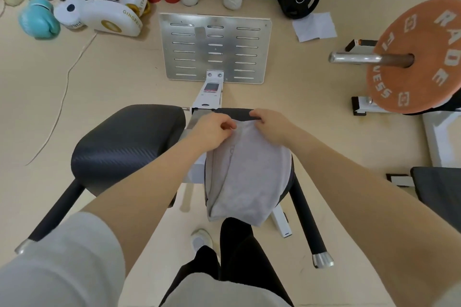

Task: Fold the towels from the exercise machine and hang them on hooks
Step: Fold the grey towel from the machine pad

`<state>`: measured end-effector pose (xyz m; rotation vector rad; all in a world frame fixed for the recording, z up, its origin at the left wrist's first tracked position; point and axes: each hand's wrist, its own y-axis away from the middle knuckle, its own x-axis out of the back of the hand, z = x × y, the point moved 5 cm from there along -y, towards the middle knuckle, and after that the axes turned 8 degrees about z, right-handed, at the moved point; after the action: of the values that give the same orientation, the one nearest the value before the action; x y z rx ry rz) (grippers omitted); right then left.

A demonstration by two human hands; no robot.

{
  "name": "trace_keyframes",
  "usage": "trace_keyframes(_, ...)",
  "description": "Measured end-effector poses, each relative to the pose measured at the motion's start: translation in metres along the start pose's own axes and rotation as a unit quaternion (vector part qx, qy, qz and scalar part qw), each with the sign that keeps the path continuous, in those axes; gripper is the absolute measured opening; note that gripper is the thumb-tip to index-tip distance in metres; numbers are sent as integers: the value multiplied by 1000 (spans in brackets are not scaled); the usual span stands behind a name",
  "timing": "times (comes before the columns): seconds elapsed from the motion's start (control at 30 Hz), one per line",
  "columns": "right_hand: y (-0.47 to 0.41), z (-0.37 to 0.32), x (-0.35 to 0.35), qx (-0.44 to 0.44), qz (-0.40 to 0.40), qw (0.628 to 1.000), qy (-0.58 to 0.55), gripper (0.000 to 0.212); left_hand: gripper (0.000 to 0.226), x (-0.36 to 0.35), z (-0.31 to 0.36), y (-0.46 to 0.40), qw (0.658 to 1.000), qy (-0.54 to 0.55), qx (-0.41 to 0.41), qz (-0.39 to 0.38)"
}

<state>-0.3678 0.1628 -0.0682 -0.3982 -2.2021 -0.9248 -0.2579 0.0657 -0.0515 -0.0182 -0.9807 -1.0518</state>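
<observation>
Reference landmark: the right-hand seat pad of the exercise machine, almost fully hidden under the grey towel (245, 172). The near end of the towel hangs over the pad's near edge, just above the person's dark-clad leg, and its left side edge is doubled over itself. From there the towel runs straight away from the body across the top of the pad; its long axis therefore lies near-to-far, in line with both forearms. At the far end of the pad both hands work the towel's far edge. The left hand (212, 129) is closed, thumb and fingertips pinching the edge at its left corner. The right hand (270, 123) is curled over the right part of the same edge, fingers wrapped down over the cloth and the dark far rim of the pad (235, 114); whether it grips cloth alone or cloth and rim together cannot be determined. The two hands are close together and about equally far out, so neither arm has a reach advantage. Judgement: with the hands at the far edge and the free end nearest the body, the fold or lift is likely to proceed by drawing the far edge back along the long axis. Left of the landmark lies the bare second pad (129, 142). Beyond the landmark stands the slotted metal footplate (214, 48). No hooks are visible
</observation>
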Motion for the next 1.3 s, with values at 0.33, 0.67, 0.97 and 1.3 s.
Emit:
trace_keyframes(0.33,-21,3,27,88,33,995,-28,16,48,-9,-2,-3,989,76,105,-73)
trace_keyframes(0.67,-28,-19,24,107,-10,978,-180,6,32,2,-8,30,958,269,95,-10)
trace_keyframes(0.97,-35,-27,-9,113,-62,987,-99,14,31,2,-19,47,963,216,157,27)
trace_keyframes(1.3,-25,-58,-14,177,-158,971,-29,15,20,0,-53,34,941,239,231,59)
